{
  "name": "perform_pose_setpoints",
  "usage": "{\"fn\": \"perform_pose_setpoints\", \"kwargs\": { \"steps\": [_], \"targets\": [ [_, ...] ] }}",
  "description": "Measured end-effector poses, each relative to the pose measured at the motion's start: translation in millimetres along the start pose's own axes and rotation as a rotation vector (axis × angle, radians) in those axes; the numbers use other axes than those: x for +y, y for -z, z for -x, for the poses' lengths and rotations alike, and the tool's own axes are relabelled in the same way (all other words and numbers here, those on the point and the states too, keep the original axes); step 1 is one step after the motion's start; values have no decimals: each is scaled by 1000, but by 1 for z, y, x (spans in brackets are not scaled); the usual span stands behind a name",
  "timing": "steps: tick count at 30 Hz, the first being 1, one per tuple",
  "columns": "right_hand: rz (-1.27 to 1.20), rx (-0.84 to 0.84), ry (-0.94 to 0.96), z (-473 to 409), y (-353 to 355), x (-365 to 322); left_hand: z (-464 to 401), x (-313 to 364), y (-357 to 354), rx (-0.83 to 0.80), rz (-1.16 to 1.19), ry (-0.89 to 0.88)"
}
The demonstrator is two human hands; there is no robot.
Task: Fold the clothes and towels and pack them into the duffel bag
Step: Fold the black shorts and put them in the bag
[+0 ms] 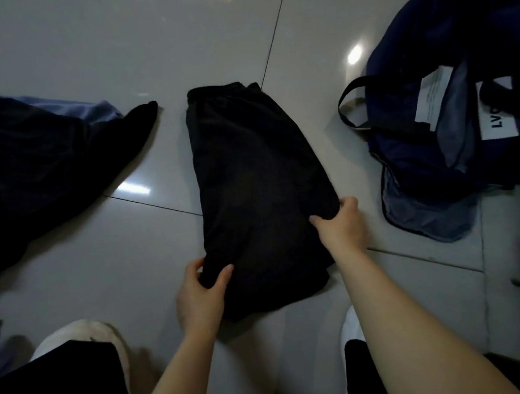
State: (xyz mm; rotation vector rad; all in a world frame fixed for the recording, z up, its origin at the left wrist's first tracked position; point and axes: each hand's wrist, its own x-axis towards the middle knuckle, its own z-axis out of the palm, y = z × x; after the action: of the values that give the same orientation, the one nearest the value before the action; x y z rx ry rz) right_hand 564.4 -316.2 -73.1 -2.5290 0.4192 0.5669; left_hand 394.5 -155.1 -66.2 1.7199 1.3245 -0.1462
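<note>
I have the black garment (255,178) lying lengthwise on the tiled floor (88,48), already narrowed to a long panel, with the open duffel bag (452,111) well apart to its right. My left hand (199,293) pinches the near left corner and my right hand (339,224) pinches the right edge, each grip closed on cloth. It looks soft, light and limp, so I judge the corners are the right hold; a mid-edge pinch would let it sag.
</note>
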Motion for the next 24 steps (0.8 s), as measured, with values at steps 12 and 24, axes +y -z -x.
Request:
{"fn": "perform_pose_setpoints", "kwargs": {
  "steps": [12, 24],
  "targets": [
    [-868, -404, -326, 103, 16, 11, 23, -8, 66, -315, 689, 337],
    [-881, -473, -607, 194, 17, 49, 74, -41, 96, 136, 661, 319]
  ]
}}
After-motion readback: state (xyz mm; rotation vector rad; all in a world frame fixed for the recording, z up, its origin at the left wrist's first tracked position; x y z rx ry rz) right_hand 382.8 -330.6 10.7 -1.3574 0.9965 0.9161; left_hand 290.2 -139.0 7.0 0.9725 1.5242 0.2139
